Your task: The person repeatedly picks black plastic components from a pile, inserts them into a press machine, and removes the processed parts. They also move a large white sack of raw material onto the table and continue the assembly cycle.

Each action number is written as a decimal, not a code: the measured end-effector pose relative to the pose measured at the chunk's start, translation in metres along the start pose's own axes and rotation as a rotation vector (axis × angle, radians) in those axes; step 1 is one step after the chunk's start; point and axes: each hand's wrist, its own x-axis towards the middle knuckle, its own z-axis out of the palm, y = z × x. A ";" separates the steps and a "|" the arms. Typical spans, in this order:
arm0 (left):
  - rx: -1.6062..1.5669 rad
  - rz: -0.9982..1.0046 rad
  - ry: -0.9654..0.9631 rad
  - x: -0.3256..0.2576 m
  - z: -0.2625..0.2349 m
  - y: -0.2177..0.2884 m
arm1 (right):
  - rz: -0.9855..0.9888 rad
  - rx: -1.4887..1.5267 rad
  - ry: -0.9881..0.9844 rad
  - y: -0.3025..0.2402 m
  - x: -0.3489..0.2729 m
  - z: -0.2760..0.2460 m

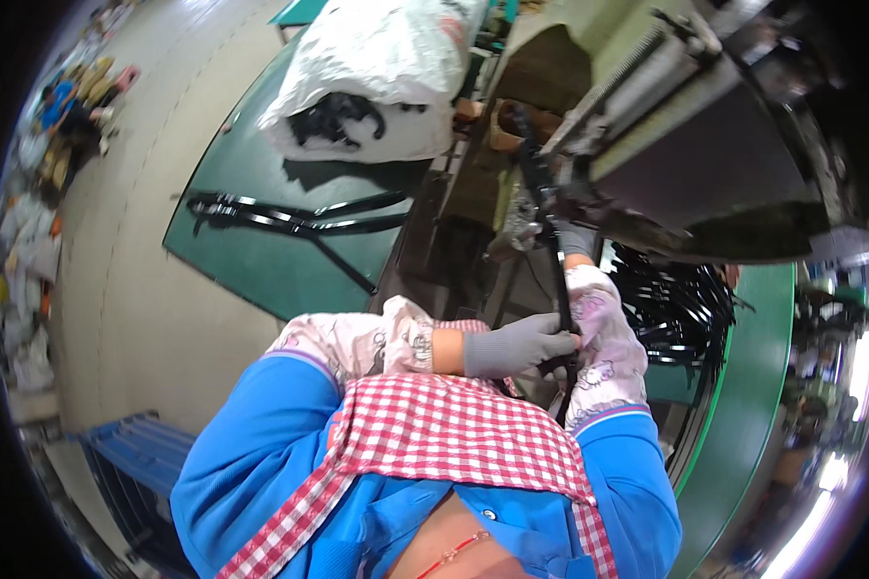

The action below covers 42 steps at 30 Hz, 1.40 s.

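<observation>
My left hand [519, 347], in a grey glove, is closed round the lower part of a long, thin, glossy black bar [562, 280]. The bar runs away from my body, up to the metal head of a machine [637, 125]. Beside the bar's middle, close under the machine, is my right hand [577, 238], also in a grey glove. Its fingers are hidden by the bar and the machine parts, so its grip does not show. To the right of my right forearm lies a heap of glossy black strips [671, 304].
On the green table [251, 270] at the left lie several black bars [299, 220]. Behind them stands a white woven sack [377, 58], its open mouth showing black pieces. A green surface [758, 386] curves along the right. A blue crate-like object [145, 454] stands at lower left.
</observation>
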 end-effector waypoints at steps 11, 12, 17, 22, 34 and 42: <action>-0.375 0.524 0.893 -0.168 -0.248 0.004 | -0.391 0.821 -0.049 -0.086 -0.103 -0.100; -0.433 0.480 0.889 -0.190 -0.299 -0.013 | -0.415 0.766 -0.056 -0.088 -0.105 -0.103; 0.340 0.117 1.677 -0.232 -0.373 -0.038 | -0.074 1.134 -0.304 -0.108 -0.112 -0.117; 0.529 0.274 1.668 -0.222 -0.304 -0.057 | 0.000 1.267 -0.181 -0.093 -0.110 -0.099; -0.355 0.382 1.368 -0.484 -0.277 -0.204 | 0.105 0.911 -0.019 -0.161 -0.136 -0.121; -0.240 0.457 1.348 -0.668 -0.360 -0.129 | 0.658 0.712 0.463 -0.125 -0.155 -0.065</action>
